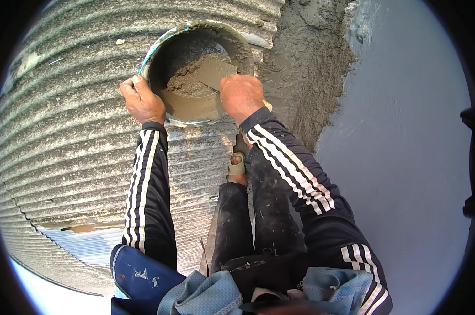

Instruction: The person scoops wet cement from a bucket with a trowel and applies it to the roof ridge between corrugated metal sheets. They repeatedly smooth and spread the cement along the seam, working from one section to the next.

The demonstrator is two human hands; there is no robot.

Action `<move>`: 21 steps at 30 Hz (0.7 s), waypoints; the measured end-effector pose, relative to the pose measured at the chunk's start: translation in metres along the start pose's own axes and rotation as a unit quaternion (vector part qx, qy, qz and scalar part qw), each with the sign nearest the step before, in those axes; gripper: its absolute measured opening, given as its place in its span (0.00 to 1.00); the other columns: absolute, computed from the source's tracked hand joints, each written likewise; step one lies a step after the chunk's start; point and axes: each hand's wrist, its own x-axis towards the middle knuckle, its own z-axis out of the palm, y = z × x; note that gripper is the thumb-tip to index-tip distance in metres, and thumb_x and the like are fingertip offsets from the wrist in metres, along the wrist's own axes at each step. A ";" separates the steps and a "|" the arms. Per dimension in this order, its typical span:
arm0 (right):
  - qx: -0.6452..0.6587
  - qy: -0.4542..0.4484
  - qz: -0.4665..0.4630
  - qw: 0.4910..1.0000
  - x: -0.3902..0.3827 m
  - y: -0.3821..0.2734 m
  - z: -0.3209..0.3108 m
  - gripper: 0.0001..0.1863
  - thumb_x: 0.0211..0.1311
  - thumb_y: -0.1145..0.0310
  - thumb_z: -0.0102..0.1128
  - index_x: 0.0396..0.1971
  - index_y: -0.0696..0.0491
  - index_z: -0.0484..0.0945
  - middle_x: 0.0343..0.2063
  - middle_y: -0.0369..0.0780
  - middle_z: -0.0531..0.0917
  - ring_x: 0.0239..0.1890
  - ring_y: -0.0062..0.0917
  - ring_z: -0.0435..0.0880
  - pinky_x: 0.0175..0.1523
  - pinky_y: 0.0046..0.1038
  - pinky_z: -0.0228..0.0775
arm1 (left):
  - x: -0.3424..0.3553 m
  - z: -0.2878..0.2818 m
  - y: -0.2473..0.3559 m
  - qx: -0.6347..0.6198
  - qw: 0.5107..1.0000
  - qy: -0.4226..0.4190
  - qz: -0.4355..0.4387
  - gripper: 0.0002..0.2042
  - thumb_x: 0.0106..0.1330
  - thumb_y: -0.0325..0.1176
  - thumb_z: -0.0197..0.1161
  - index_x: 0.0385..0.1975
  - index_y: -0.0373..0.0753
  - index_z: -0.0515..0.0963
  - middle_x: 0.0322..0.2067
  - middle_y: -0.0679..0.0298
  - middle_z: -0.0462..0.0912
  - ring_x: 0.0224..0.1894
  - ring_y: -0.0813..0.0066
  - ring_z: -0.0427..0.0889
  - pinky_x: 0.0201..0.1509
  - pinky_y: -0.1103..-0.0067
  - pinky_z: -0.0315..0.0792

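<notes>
Mortar bucket (158,50) between hands, left hand (142,101), right hand (241,95)

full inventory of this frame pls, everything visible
bucket: 1, pale rim, mortar-smeared, on the corrugated roof, top centre
wet mortar: 1 batch, grey-brown, inside the bucket
trowel: 1, mortar-coated blade, in the bucket
corrugated roof sheet: grey, left half
fresh mortar strip: grey, where roof meets wall, top right
wall: blue-grey, right
sandal: 1, tan strap, on the foot, centre
left hand: on the bucket rim
right hand: grip on the trowel handle
</notes>
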 end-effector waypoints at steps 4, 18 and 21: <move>0.061 0.014 -0.053 0.997 0.029 -0.016 0.015 0.09 0.62 0.71 0.63 0.36 0.50 0.92 0.35 0.47 0.92 0.42 0.44 0.93 0.47 0.43 0.84 | 0.001 0.001 0.003 -0.005 1.000 -0.002 0.006 0.18 0.85 0.49 0.54 0.42 0.37 0.75 0.24 0.61 0.78 0.25 0.68 0.77 0.33 0.68 0.71; 0.274 0.117 -0.131 0.945 -0.031 0.064 -0.021 0.08 0.60 0.67 0.69 0.32 0.57 0.83 0.27 0.45 0.88 0.32 0.40 0.90 0.39 0.43 0.81 | -0.001 -0.001 -0.012 -0.032 0.999 -0.036 -0.007 0.20 0.86 0.49 0.52 0.42 0.35 0.74 0.34 0.61 0.77 0.35 0.68 0.73 0.43 0.70 0.71; 0.481 -0.041 -0.176 0.858 -0.023 0.140 -0.039 0.08 0.63 0.69 0.70 0.36 0.59 0.88 0.25 0.40 0.88 0.26 0.27 0.88 0.35 0.35 0.81 | 0.002 -0.002 -0.015 -0.006 0.999 -0.037 0.033 0.19 0.87 0.47 0.50 0.41 0.35 0.74 0.35 0.62 0.74 0.37 0.71 0.71 0.46 0.72 0.70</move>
